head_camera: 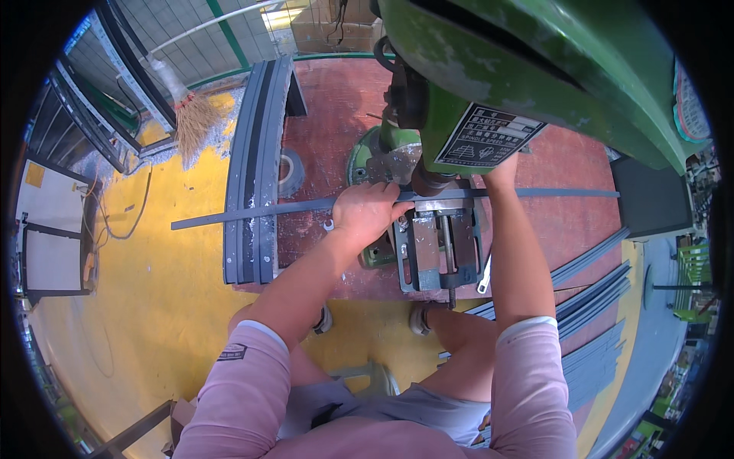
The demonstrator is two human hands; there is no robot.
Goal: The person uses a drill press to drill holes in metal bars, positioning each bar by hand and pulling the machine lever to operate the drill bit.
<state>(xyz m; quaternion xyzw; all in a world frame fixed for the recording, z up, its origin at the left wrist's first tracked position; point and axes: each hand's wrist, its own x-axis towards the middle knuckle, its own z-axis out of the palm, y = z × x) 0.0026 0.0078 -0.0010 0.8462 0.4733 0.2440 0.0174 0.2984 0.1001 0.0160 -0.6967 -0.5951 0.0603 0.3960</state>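
A long, narrow grey metal strip [304, 206] lies crosswise over the drill press vise [438, 246], beneath the chuck [427, 182] of a green bench drill press [499, 63]. My left hand [364, 212] grips the strip just left of the chuck, thumb stretched toward the vise jaw. Behind the drill head, my right hand [504, 172] is mostly hidden; only its wrist side shows, so its hold cannot be seen. Metal chips are scattered on the vise and the green machine base [367, 158]. The strip's left part passes over a grey ribbed profile [235, 252].
A roll of tape [291, 172] sits beside the profile on the red tabletop [332, 92]. Bundled grey strips [593, 298] lie at right. A flat tool [485, 278] rests by the vise. On the yellow floor [143, 275], a straw broom [192, 123] stands near frames and a loose cable.
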